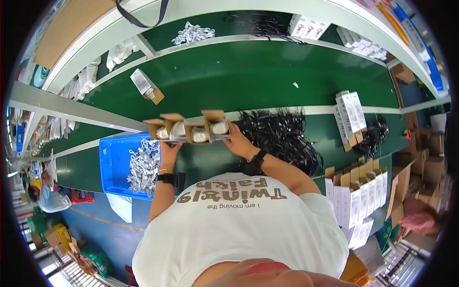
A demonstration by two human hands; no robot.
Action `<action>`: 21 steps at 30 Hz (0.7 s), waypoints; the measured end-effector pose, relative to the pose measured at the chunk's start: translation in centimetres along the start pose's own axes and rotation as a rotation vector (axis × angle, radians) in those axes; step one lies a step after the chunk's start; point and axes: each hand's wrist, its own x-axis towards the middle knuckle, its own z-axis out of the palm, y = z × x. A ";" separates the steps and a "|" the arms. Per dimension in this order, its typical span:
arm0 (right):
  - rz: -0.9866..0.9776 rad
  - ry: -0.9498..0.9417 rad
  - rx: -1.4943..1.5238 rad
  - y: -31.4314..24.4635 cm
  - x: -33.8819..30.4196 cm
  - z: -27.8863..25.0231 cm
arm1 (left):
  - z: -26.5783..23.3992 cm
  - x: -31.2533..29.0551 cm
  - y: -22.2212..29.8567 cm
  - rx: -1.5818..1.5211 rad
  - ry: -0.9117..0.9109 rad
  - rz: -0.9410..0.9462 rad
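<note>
While the left hand (169,155) and right hand (242,145), both half-curled, clasp the open boxes (194,125) near the blue bin (111,165), I worry a loosened squeeze could let a middle one drop

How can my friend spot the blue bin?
Start at the long green workbench. Look left of the left hand, holding a row of open boxes. Unlike those boxes, the blue bin is wide and holds a pile of white cords.
</note>
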 end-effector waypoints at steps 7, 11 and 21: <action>-0.066 0.002 -0.166 -0.1 0.0 -2.4 | -2.8 -0.1 -3.0 0.225 -0.112 -0.029; -0.004 0.482 -0.207 3.2 0.4 -6.6 | -3.6 -4.8 0.0 0.440 -0.275 -0.163; 0.070 0.368 -0.831 2.3 -2.5 -13.2 | 0.3 -10.0 13.8 0.265 -0.578 0.091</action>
